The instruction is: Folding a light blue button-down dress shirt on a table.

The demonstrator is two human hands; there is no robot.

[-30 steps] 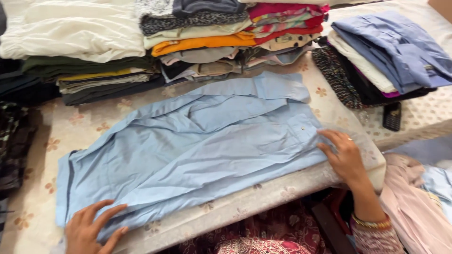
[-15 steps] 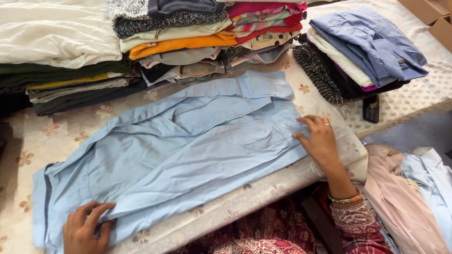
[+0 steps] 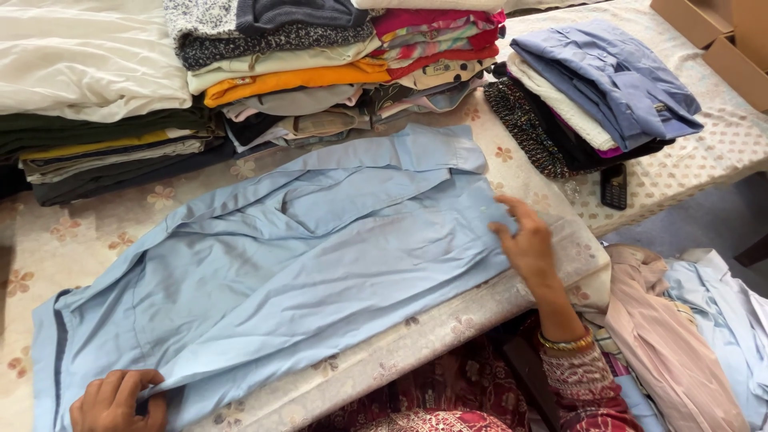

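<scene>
**Shirt spread flat, one edge near the drop**

Our left hand (image 3: pixel 118 400) pinches the light blue shirt's (image 3: pixel 280 272) hem; our right hand (image 3: pixel 528 244) rests on it, fingers spread. The shirt lies across the surface (image 3: pixel 48 232). A hard tug could drag it off the near edge.

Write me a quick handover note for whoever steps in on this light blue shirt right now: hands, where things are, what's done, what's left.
Left hand: fingers closed, pinching the light blue shirt at its near-left hem.
Right hand: open, flat on the shirt's right end, by the collar.
Shirt: spread lengthwise on the floral-covered table, one sleeve folded across the body.
Done: shirt laid out, partly folded.
Left: finish folding; it is not yet on a pile.
Nearby: folded clothes stacks behind, blue shirt pile to the right, phone beside it.
</scene>
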